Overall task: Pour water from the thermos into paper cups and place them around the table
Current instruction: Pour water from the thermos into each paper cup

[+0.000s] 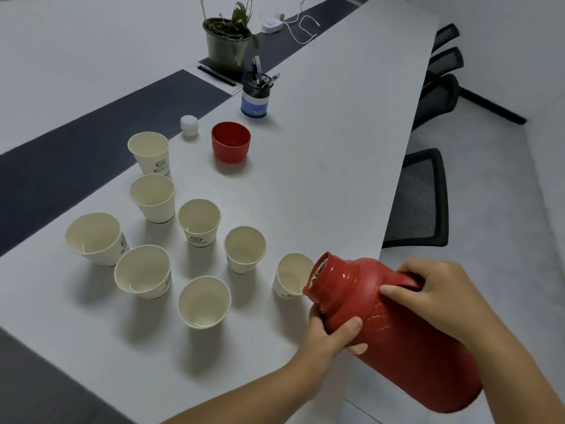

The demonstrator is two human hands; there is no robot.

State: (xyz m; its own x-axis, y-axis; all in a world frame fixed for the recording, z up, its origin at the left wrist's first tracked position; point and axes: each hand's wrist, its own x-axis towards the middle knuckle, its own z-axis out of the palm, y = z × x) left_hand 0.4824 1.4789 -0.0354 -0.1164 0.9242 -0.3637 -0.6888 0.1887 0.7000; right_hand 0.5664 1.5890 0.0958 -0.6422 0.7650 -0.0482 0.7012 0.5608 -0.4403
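Red thermos [397, 325] tilted btwn both hands, L [331, 335] clasping neck, R [440, 289] gripping handle, mouth over paper cup [290, 275].

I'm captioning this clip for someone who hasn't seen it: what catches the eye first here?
The red thermos, tipped at the table's near right edge, its mouth at the rim of the nearest paper cup, the left hand gripping its neck and the right hand its handle. Left of it stands a cluster of open paper cups, with the red lid farther back.
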